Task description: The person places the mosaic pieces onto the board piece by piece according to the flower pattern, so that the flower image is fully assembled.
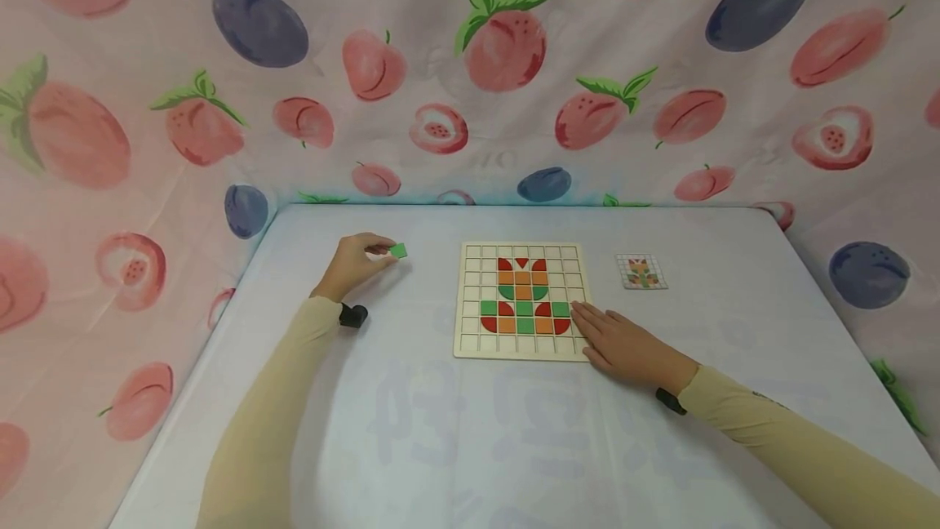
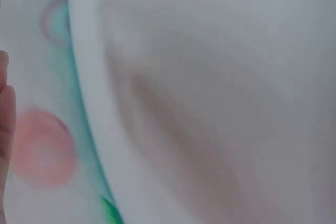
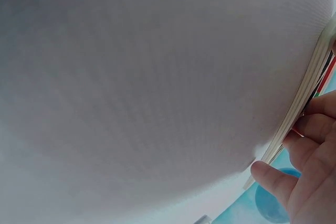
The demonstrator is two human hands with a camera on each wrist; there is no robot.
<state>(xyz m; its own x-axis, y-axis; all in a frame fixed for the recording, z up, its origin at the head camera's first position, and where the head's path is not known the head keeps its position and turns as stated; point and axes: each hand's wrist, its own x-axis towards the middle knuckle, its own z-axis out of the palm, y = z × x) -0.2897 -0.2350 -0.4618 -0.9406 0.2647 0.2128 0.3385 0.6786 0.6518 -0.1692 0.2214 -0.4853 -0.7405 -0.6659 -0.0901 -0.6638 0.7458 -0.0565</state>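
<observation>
My left hand (image 1: 356,264) pinches a small green square tile (image 1: 398,251) between fingertips and thumb, above the table left of the board. Only its fingertips (image 2: 6,119) show at the left edge of the left wrist view; the tile is hidden there. A pale wooden grid board (image 1: 470,341) lies flat on the table with red, orange and green pieces set in its squares as a tulip-like figure. On the board's right edge rests my right hand (image 1: 624,345), fingers extended. The right wrist view shows that hand (image 3: 315,166) touching the board's side (image 3: 296,108).
A small pattern card (image 1: 641,272) with a similar figure lies right of the board. The white-covered table (image 1: 411,431) meets a fruit-printed cloth (image 1: 499,129) hanging behind and at the sides.
</observation>
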